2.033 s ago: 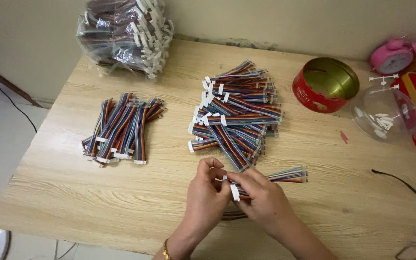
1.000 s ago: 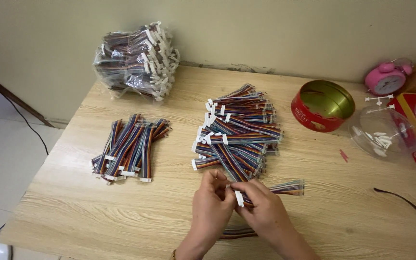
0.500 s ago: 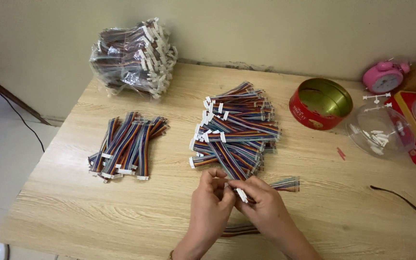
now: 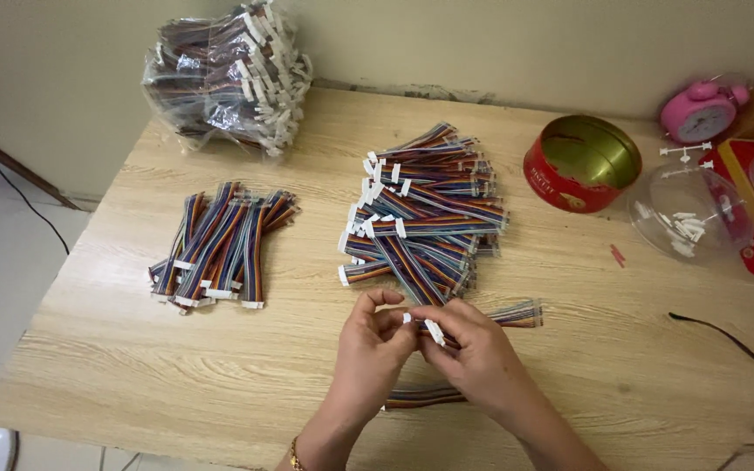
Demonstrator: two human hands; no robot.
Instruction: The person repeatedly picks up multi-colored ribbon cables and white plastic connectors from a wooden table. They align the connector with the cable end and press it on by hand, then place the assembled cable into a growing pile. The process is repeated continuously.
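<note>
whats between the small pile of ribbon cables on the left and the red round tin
In the head view, the big pile of ribbon cables lies between the small pile and the red tin, with bare tabletop on either side.

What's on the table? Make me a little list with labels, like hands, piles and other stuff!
left hand: pinches a small white connector together with the right hand
right hand: holds a rainbow ribbon cable
big pile: rainbow cables, middle of the table
small pile: cables, left side
bag of cables: clear plastic, back left
red tin: round, open
pink alarm clock: back right
clear bowl: small white parts inside
</note>
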